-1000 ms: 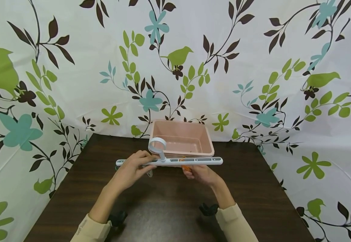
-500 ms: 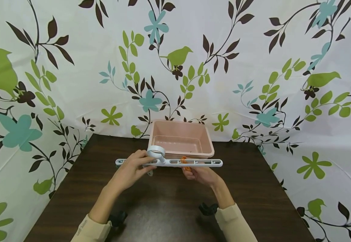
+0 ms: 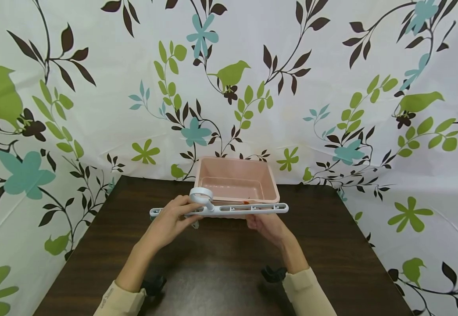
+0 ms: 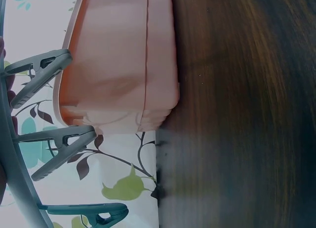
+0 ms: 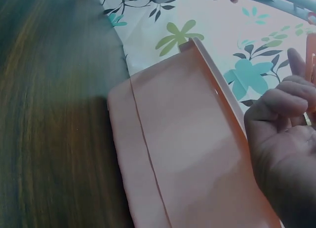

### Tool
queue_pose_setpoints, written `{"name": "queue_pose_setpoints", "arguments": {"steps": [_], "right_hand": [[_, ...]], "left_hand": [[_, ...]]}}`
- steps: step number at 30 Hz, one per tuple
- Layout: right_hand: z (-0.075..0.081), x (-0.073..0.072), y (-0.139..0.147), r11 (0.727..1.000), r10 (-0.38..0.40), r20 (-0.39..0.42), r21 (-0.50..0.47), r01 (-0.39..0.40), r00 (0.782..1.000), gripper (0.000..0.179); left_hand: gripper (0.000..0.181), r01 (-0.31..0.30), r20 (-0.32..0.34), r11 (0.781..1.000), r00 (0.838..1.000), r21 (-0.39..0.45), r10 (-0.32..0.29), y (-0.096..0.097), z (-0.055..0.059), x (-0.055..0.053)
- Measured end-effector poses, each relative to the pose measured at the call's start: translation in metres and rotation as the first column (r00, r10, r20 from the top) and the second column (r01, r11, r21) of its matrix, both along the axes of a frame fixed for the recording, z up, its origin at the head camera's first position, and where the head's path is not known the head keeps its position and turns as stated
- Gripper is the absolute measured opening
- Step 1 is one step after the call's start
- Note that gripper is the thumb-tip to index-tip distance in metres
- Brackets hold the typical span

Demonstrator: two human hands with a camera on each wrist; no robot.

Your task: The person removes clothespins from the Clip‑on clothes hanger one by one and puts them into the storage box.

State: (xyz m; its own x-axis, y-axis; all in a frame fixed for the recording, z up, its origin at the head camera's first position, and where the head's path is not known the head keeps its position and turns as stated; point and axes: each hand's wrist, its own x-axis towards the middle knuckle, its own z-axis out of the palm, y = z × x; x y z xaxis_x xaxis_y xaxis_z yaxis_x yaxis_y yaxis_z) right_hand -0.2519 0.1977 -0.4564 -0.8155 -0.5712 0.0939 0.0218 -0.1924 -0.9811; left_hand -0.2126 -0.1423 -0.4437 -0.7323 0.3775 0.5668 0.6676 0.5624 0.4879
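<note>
A white clip hanger (image 3: 248, 209), a long slotted bar with a ring-shaped hook (image 3: 201, 192), is held level above the table. My left hand (image 3: 170, 221) grips the bar left of the hook, thumb in front. Two grey clips (image 4: 47, 72) and a teal clip (image 4: 94, 210) hang from it in the left wrist view. Under the bar's right half, my right hand (image 3: 270, 229) has curled fingers around an orange clip (image 5: 310, 60), seen at the right wrist view's edge. The bar hides most of that clip and the fingertips in the head view.
A pink plastic bin (image 3: 233, 160) stands at the back of the dark wooden table (image 3: 213, 272), just behind the hanger. Patterned cloth (image 3: 292, 87) hangs behind and at both sides. Black wrist mounts (image 3: 273, 274) sit beneath the forearms.
My right hand has shifted slightly right with the orange clip, which is now mostly behind the bar. The hanger's right end has risen a little, and its hook has tipped. The left hand barely moved.
</note>
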Motion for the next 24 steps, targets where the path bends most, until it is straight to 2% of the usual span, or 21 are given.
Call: {"name": "queue_pose_setpoints", "arguments": {"steps": [5, 9, 12, 15, 24], "right_hand": [[0.000, -0.002, 0.002, 0.997, -0.058, 0.100, -0.036, 0.062, 0.993, 0.023], [0.000, -0.004, 0.000, 0.984, -0.173, 0.143, -0.011, 0.177, 0.974, 0.030], [0.001, -0.007, -0.001, 0.968, -0.251, 0.147, 0.022, 0.250, 0.957, 0.041], [0.004, -0.009, -0.001, 0.957, -0.290, 0.163, 0.028, 0.289, 0.943, 0.052], [0.025, -0.009, -0.002, 0.916, -0.397, 0.198, 0.024, 0.400, 0.896, 0.045]], "left_hand": [[0.034, -0.016, 0.014, 1.000, 1.000, -0.005, 0.016, -0.001, 0.000, 0.000], [0.036, -0.024, 0.024, 1.000, 0.999, -0.003, 0.024, -0.002, 0.001, 0.001], [0.036, -0.021, 0.027, 1.000, 0.999, -0.005, 0.021, -0.002, 0.000, 0.000], [0.036, -0.022, 0.033, 1.000, 0.999, -0.009, 0.022, -0.002, 0.000, 0.000], [0.036, -0.024, 0.054, 1.000, 0.998, -0.010, 0.024, -0.003, 0.000, -0.001]]}}
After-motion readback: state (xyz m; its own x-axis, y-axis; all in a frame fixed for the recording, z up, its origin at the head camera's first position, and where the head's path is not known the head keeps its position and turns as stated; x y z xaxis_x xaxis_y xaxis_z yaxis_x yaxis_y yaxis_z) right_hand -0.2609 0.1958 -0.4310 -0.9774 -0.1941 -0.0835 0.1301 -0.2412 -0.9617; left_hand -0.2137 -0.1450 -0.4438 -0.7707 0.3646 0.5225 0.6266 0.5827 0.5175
